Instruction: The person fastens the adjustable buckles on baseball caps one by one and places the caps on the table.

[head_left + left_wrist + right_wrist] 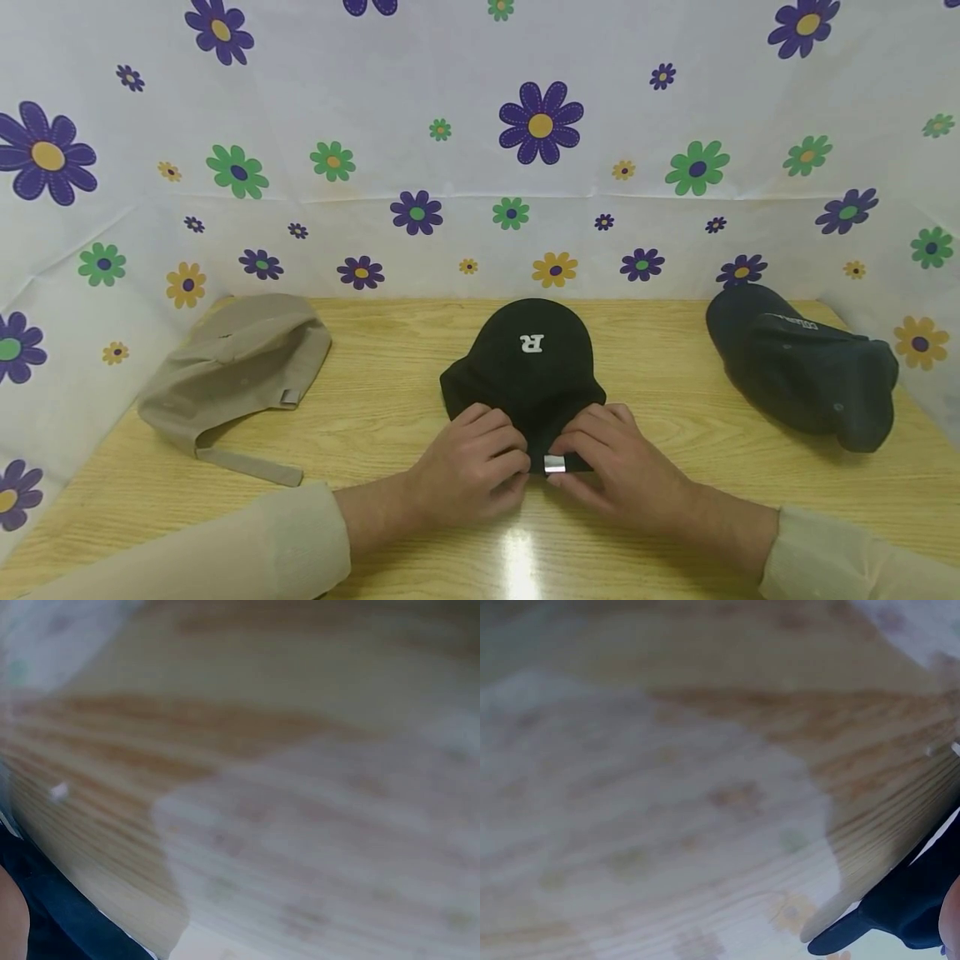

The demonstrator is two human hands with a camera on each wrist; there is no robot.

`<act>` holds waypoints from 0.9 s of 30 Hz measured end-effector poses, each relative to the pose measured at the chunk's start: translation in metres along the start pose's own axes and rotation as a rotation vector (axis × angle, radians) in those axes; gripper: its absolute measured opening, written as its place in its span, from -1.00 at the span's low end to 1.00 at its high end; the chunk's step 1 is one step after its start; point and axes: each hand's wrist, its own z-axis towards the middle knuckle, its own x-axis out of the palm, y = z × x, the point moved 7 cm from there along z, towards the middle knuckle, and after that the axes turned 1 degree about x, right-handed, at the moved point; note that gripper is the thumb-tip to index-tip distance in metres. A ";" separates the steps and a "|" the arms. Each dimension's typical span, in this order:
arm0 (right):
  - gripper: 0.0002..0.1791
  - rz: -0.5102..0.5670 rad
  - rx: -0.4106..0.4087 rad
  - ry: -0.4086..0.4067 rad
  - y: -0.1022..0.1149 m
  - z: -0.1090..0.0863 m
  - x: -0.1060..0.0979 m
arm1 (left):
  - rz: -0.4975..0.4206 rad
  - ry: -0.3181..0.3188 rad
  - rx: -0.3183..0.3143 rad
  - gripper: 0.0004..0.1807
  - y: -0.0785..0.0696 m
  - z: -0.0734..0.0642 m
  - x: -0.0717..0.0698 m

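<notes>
A black baseball cap (536,367) with an upside-down white letter R lies at the middle of the table, its back edge towards me. My left hand (476,462) pinches the back strap on the left, fingers curled. On the other side my right hand (615,462) holds the strap between thumb and fingers beside a silver metal buckle (554,464). The two hands are close but apart. Fingertips at the strap are partly hidden. Dark cap fabric (75,915) shows at the lower left of the left wrist view, and the cap's brim (840,934) at the lower right of the right wrist view.
A beige cap (247,367) lies on the left with its strap hanging loose and undone. On the right is a dark navy cap (802,367) on its side. Behind the wooden table (390,350) hangs a white flowered cloth (465,75), also along both sides.
</notes>
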 end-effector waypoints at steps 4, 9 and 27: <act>-0.72 0.000 -0.005 -0.005 0.000 0.000 0.000 | -0.006 -0.012 0.009 -0.95 -0.001 0.000 0.000; -0.71 0.005 -0.009 -0.004 0.001 0.000 -0.001 | -0.009 -0.013 0.010 -0.95 -0.001 0.001 0.000; -0.72 -0.013 -0.025 0.001 0.001 0.000 -0.001 | 0.032 0.035 -0.045 -0.92 0.003 0.000 0.003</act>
